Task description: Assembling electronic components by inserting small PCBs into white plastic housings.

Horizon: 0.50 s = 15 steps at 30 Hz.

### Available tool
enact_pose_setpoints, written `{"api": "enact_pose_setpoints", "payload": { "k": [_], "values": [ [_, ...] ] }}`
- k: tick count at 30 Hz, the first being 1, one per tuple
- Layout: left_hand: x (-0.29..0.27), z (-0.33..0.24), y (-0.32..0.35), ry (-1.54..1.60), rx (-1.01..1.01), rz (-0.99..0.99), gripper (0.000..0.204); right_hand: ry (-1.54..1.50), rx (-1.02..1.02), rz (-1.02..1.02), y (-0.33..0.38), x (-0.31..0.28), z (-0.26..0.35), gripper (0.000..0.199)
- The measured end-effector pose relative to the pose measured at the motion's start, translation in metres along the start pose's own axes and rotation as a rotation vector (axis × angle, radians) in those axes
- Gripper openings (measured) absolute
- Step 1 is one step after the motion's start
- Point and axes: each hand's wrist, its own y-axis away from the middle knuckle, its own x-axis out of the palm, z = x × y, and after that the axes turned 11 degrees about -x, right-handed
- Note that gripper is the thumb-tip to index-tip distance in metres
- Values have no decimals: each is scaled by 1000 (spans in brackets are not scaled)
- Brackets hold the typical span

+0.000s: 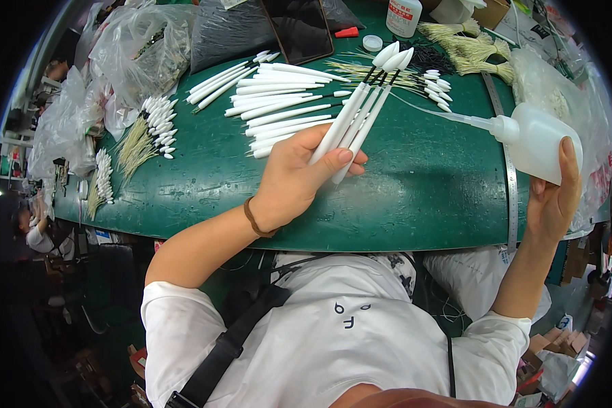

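Observation:
Above the green table, my left hand point(313, 166) is closed round the lower part of several white candle-like sticks point(355, 119). They fan slightly, tilted up to the right, each with a black neck and a white flame-shaped tip point(394, 60). My right hand point(554, 194) grips a translucent squeeze bottle point(540, 143) tipped on its side. Its long thin nozzle point(466, 119) points left, and the fine end reaches close to the black necks; whether it touches I cannot tell. More white sticks point(279, 109) lie in a row beyond my left hand.
Bundles of thin pale wires point(483, 51), loose white tips point(436, 88) and a white bottle point(402, 17) stand at the back right. A metal ruler point(511, 183) crosses the right side. A dark tablet point(297, 30), plastic bags point(139, 58) and wired white tips point(160, 122) lie back and left.

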Motion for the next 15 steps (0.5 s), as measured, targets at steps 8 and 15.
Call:
{"api": "enact_pose_setpoints", "payload": {
  "k": [8,15],
  "values": [
    [0,2,0,14,14,3,31,65,-18,-14,1,2,-1,35],
    [-2,1,0,0,5,2,31,-3,17,-34,0,0,3,32]
  ]
}}
